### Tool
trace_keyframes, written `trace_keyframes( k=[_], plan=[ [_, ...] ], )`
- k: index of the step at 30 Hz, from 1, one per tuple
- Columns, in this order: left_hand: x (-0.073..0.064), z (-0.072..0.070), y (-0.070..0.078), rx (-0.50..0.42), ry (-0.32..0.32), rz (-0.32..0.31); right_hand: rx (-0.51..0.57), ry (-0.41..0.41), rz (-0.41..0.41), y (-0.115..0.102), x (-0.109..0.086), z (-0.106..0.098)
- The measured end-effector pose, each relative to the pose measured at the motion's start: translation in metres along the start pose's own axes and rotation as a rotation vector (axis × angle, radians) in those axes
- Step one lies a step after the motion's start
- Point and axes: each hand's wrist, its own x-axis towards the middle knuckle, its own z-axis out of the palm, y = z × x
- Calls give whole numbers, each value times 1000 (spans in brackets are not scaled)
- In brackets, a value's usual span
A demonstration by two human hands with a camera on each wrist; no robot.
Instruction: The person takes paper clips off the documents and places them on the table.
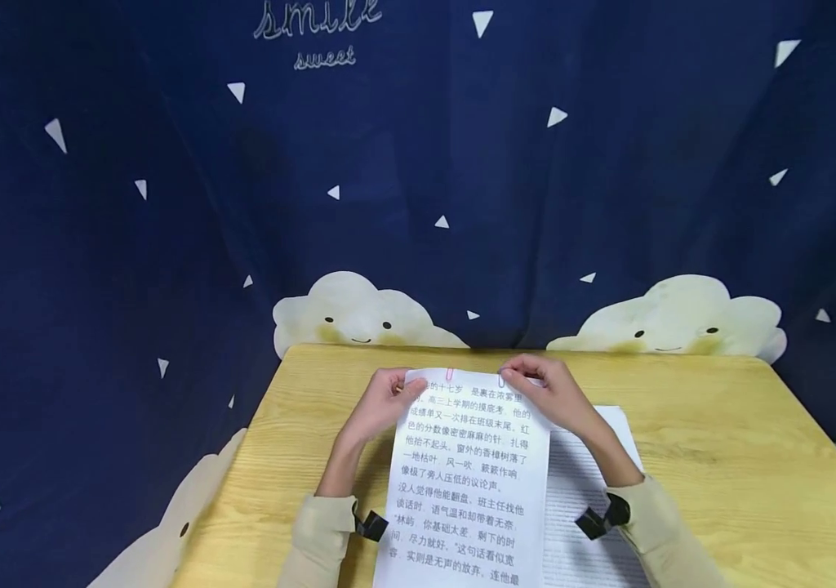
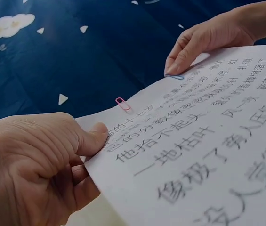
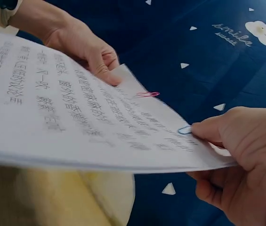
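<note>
A printed sheet of paper [image 1: 465, 482], covered in large Chinese text, is held up above the table. Its upper left corner is pinched by my left hand [image 1: 381, 402], thumb on the printed face and fingers behind. My right hand [image 1: 556, 396] pinches a blue paper clip [image 3: 184, 130] at the top edge, toward the right corner, with its thumb tip on the clip. Between the two hands, a pink paper clip [image 2: 123, 104] sits on the same edge. In the right wrist view the sheet's side edge looks layered, like a thin stack.
On the wooden table [image 1: 719, 433], more printed pages [image 1: 587, 490] in small text lie under the right forearm, partly covered by the held sheet. A dark blue curtain [image 1: 418, 163] with clouds and triangles hangs behind the table's far edge.
</note>
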Motion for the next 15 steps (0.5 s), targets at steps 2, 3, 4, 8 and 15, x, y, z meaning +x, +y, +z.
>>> trace_keyframes(
  k=[2, 3, 4, 8, 15],
  plan=[
    [1, 4, -3, -1, -5, 3, -17, -1, 11, 2, -4, -1],
    [2, 6, -3, 3, 0, 9, -28, 1, 11, 1, -5, -1],
    [3, 7, -4, 13, 11, 14, -41, 7, 6, 1, -5, -2],
    [6, 12, -5, 60, 28, 15, -75, 24, -34, -2, -3, -8],
    [7, 19, -7, 209, 64, 57, -89, 6, -39, 1, -2, -12]
  ],
)
